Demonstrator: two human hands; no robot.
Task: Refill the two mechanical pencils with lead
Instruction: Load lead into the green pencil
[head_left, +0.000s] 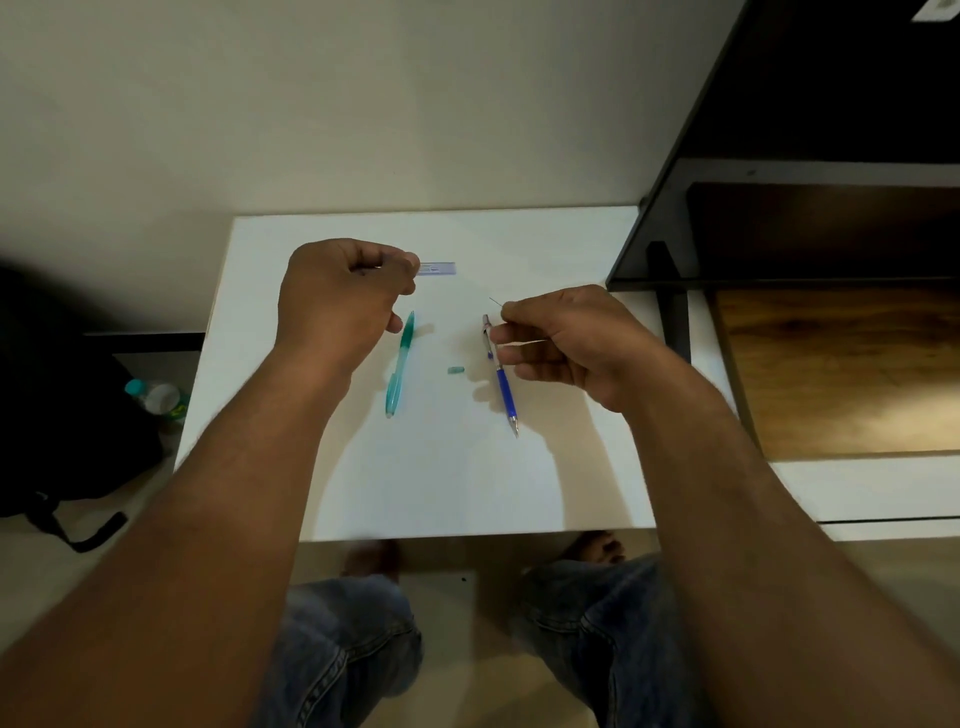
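a: on the left?
b: left hand (343, 293) curled around the lead case (437, 268); green pencil (400, 364) flat on the white table (441, 478), small green cap (455, 370) beside.
a: and right?
b: right hand (566, 343) pinching a thin lead (494, 301) and gripping the blue pencil (501, 379).

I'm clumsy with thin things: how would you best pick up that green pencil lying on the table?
Pinch the green pencil across its barrel near the middle, coming straight down from above. It lies flat on the white table, pointing away, with both long sides clear; the left hand is closest.
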